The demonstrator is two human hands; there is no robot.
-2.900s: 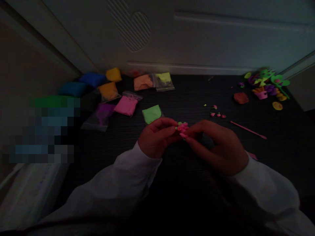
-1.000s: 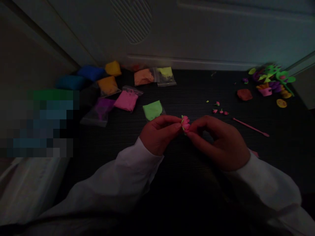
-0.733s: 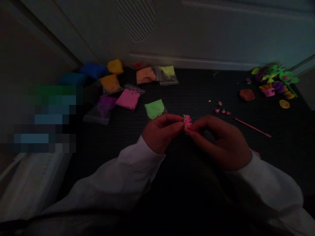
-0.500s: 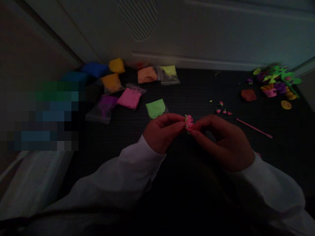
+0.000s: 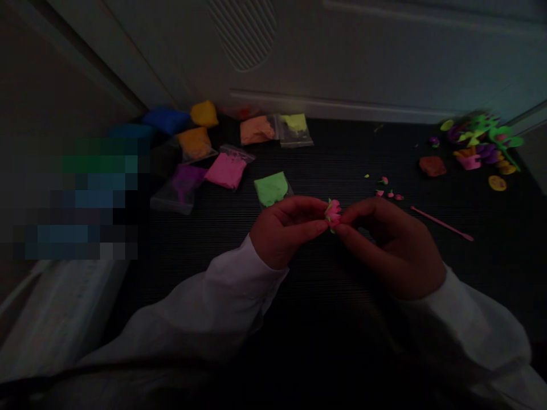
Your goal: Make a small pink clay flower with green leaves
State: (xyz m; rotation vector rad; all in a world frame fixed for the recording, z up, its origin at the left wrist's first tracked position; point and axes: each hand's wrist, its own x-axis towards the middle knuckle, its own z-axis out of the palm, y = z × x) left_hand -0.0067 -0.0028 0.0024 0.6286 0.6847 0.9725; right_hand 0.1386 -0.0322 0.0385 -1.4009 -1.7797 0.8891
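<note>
A small pink clay flower with green leaf bits is held between both hands above the dark table. My left hand pinches its left side with thumb and fingers. From the right, my right hand has thumb and forefinger closed on the petals. Just behind my left fingers lies a bag of light green clay. Several tiny pink buds with green bases, one of them a rosebud, rest beyond my right hand. A pink modelling tool lies to the right of them.
Bags of pink, purple, orange, peach and yellow clay lie at the back left. A brown clay lump and colourful clay flowers sit at the right. A pale panel rises behind the table.
The flower has shifted slightly to the right between my fingers, and its petals face a little differently. My left fingertips have moved right with it. The things on the table stay put.
</note>
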